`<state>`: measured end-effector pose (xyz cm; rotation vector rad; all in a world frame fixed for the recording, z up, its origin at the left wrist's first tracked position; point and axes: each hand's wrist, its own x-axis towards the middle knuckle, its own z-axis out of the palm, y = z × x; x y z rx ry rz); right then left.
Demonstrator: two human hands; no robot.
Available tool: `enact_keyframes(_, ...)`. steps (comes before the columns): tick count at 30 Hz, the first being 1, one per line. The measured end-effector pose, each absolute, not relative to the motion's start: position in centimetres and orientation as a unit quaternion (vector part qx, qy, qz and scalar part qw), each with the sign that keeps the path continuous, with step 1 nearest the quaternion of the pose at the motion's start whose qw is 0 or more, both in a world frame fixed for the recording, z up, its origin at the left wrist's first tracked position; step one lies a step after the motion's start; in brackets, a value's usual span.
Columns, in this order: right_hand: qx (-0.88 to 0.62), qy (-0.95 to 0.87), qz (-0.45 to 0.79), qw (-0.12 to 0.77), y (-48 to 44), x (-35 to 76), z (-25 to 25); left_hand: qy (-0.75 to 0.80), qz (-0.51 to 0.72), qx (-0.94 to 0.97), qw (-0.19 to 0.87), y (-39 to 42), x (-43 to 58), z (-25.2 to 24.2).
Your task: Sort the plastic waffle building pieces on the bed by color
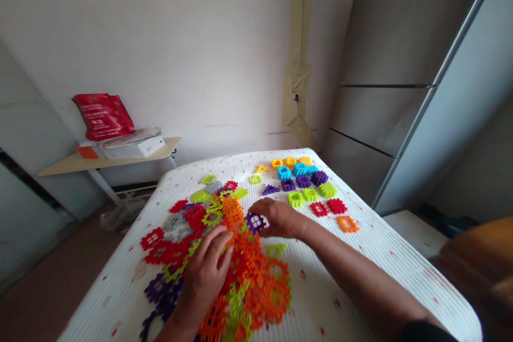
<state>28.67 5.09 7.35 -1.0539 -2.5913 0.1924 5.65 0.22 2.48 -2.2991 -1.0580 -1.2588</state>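
Note:
A mixed pile of plastic interlocking building tiles covers the near left of the table, with many orange tiles point(256, 272), red tiles point(170, 251) and several purple and lime ones. My right hand point(274, 217) grips a purple window tile point(255, 222) between thumb and fingers at the pile's right edge. Over the middle of the pile rests my left hand point(208, 267), fingers bent and touching the tiles; whether it holds one is hidden. Beyond my right hand lie sorted tiles in rows by colour: yellow point(290, 162), blue point(300, 169), purple point(303, 181), lime point(310, 195), red point(336, 206) and orange point(348, 224).
A white ribbed cover point(320, 278) lies over the table. Behind on the left, a small wooden table point(60, 166) carries a red bag point(102, 117) and a white box point(140, 147). A grey refrigerator point(372, 117) stands at the right.

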Motion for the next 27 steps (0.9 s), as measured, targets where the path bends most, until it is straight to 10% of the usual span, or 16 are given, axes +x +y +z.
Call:
enact_keyframes(7,-0.665,-0.746,-0.04,0.015,12.3,40.3,8.5,-0.413,-0.474,-0.759,0.169,-0.5,2.4,1.5)
enact_keyframes(27,-0.711,-0.693,0.017,-0.115,16.9,42.6,6.5,-0.407,-0.453,-0.767,0.203,0.1,2.1,1.1)
